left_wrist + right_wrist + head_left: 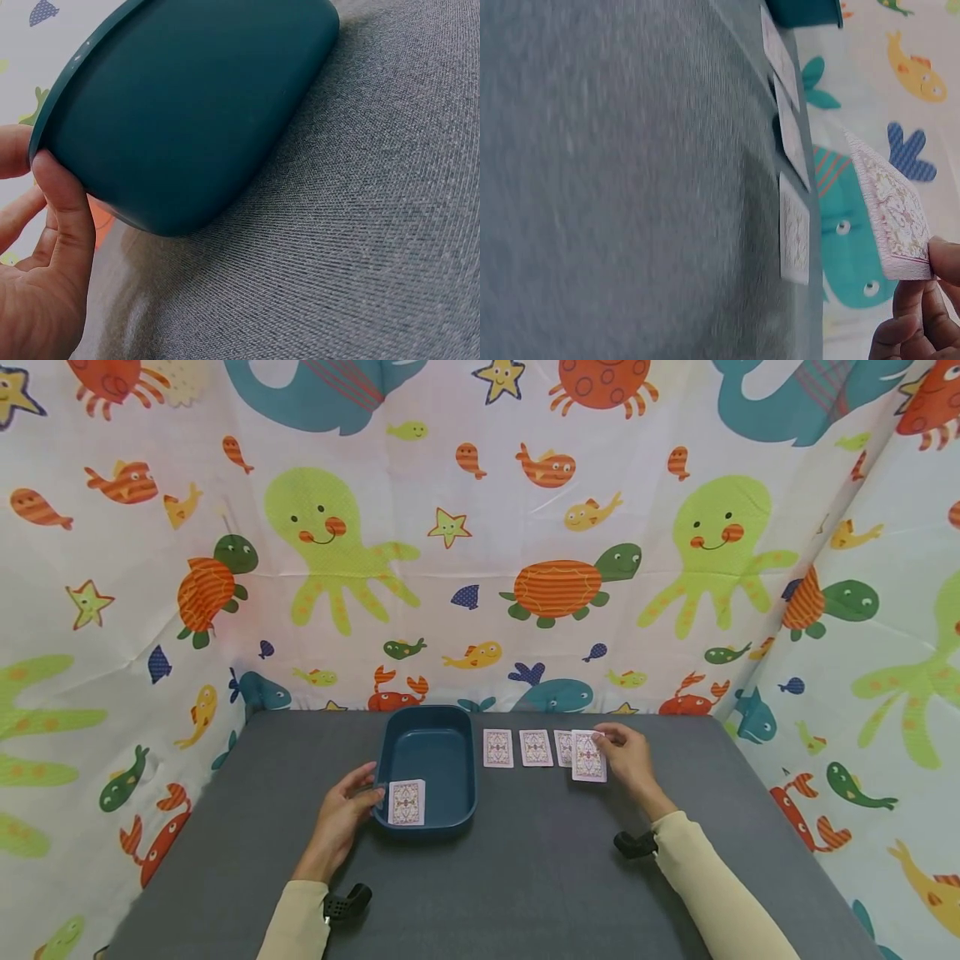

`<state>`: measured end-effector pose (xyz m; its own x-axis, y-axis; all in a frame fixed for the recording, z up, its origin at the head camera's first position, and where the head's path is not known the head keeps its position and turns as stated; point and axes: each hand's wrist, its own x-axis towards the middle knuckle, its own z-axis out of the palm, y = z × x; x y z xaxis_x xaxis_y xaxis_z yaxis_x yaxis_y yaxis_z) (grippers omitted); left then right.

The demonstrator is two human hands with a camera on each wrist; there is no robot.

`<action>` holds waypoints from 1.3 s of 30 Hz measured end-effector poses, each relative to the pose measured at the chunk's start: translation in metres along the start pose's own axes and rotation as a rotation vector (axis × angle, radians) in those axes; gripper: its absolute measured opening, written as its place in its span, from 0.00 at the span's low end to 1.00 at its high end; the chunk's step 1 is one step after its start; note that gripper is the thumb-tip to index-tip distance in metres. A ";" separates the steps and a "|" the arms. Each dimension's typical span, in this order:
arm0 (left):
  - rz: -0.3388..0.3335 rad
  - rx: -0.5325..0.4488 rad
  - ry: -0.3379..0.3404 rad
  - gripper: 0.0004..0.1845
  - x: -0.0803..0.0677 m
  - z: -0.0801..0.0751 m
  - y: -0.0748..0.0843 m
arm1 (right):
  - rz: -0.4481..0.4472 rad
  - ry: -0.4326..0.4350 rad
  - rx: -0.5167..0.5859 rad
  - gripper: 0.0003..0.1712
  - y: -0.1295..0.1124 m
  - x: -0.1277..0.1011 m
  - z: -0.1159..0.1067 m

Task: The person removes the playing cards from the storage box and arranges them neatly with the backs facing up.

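Note:
My left hand (342, 818) pinches the rim of a deep blue-green plastic tub (465, 777) at its left side, with the thumb against the outer wall (187, 112). Inside the tub, at its near left corner, a playing card (407, 802) shows its patterned back. Between thumb and fingers, my right hand (630, 762) pinches another playing card (896, 210) by its edge, raised above the table. In the head view this held card overlaps a card (563, 748) lying on the table. Two more cards, one beside the tub (498, 748) and one further right (536, 748), lie back up.
A grey cloth-covered table (525, 877) spreads beneath everything. Behind it and along the sides hangs a white curtain (420, 585) printed with sea animals. Dark wrist straps, one at the left wrist (347, 903) and one at the right (634, 844), stick out over the table.

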<state>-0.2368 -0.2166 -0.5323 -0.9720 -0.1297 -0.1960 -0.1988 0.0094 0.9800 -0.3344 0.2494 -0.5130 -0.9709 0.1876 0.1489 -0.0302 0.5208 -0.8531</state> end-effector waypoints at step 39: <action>0.001 0.017 -0.008 0.30 -0.001 -0.001 -0.002 | 0.103 -0.074 -0.204 0.19 0.053 0.056 -0.015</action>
<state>-0.2358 -0.2172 -0.5341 -0.9730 -0.1221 -0.1957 -0.2002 0.0259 0.9794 -0.3869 0.3005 -0.5427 -0.9813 0.1910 0.0226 0.1115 0.6606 -0.7424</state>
